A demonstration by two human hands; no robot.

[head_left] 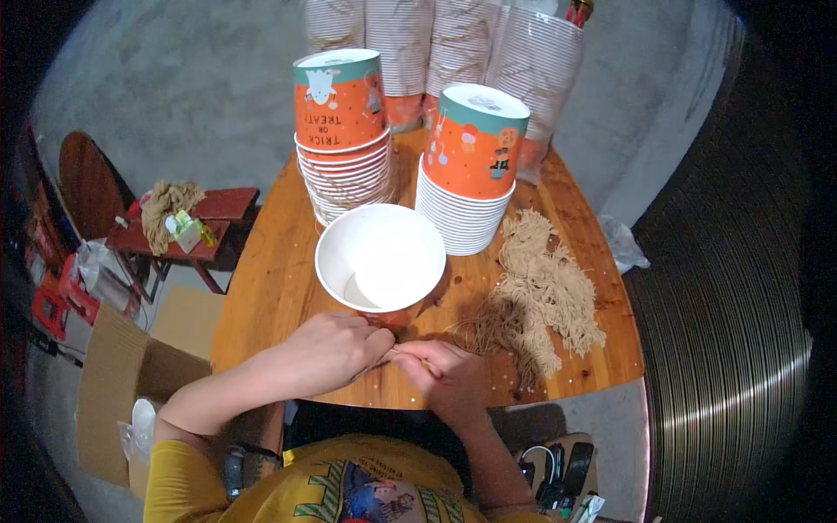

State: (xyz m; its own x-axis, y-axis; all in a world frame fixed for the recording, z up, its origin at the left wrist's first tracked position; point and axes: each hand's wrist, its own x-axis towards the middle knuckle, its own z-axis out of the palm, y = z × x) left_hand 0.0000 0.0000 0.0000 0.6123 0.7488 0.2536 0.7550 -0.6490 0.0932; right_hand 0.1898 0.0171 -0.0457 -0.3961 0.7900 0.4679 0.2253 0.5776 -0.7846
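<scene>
Both my hands meet at the table's near edge, just in front of a white-lined paper bucket (381, 257) that stands mouth up with a bit of orange outside showing. My left hand (336, 353) is closed, and my right hand (443, 373) pinches beside it. A thin beige string (425, 363) shows at the fingers of both; most of it is hidden. Right of my right hand lies a loose heap of beige strings (549, 292). Behind the bucket stand two upside-down stacks of orange and green buckets, a left stack (342, 113) with strings hanging on it and a right stack (471, 157).
Tall bagged stacks of buckets (397, 48) stand at the wooden table's (270, 288) far end, against a grey wall. An open cardboard box (113, 375) sits on the floor at left. Farther back is a red bench (222, 205) with more string. A ridged metal shutter (732, 349) rises at right.
</scene>
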